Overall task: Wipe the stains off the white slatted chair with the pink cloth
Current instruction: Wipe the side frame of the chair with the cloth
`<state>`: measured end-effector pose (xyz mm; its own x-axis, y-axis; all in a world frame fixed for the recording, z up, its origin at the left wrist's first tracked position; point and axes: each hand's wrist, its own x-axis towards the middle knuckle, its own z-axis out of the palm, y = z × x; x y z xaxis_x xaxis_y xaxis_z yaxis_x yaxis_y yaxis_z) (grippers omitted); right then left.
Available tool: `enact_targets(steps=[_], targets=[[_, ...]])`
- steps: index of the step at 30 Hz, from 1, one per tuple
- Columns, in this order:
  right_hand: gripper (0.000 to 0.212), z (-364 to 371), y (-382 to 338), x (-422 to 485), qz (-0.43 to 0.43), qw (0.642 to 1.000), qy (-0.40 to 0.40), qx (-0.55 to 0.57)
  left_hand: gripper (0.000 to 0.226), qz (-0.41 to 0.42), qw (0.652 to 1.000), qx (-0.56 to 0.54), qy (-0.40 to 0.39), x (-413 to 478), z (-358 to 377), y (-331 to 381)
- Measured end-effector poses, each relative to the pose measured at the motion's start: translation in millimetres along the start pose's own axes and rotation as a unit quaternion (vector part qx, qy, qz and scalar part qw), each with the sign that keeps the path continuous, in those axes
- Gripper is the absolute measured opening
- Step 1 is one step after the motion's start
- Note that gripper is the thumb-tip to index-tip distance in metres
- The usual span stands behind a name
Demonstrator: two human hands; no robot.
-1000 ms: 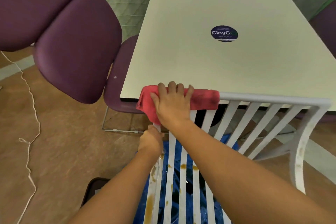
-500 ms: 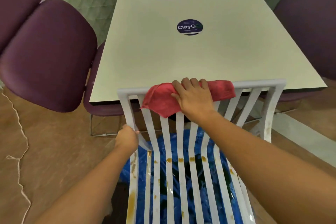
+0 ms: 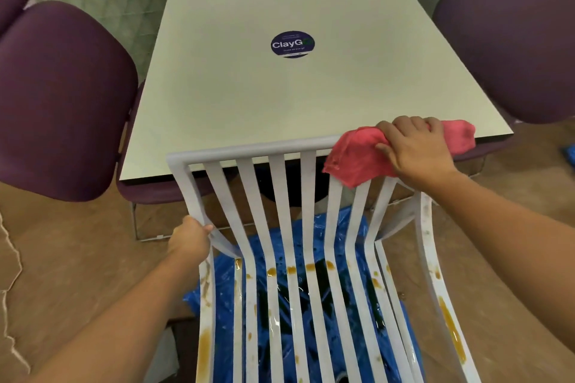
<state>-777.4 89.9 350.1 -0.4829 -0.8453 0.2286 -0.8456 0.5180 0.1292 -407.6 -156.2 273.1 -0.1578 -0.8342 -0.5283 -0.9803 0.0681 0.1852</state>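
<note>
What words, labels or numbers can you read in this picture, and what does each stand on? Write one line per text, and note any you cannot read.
"ClayG": large white letters on the round dark sticker in the middle of the table; the end of the word runs into a green patch and is unclear.
Small print above and below that word on the sticker: too small to read.
No other text can be read.

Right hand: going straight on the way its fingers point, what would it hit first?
Probably the cream table, just past the pink cloth the right hand grips atop the white chair; depth is unclear.
</note>
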Motion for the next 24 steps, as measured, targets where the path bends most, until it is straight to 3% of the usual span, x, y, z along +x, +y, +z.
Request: enact_targets(steps=[5, 13, 24], targets=[[0.049, 2, 27, -9, 0.03, 0.999, 0.006, 0.027, 0.037, 0.015, 1.0, -0.001, 0.001, 1, 0, -2], [0.05, 3, -9, -4, 0.092, 0.995, 0.023, 0.001, 0.035, 0.009, 0.999, -0.031, -0.002, -2, 0, -1], [0.044, -9, -164, 32, 0.044, 0.998, 0.035, 0.03, 0.036, 0.024, 0.999, -0.042, -0.008, -6, -6, -3]])
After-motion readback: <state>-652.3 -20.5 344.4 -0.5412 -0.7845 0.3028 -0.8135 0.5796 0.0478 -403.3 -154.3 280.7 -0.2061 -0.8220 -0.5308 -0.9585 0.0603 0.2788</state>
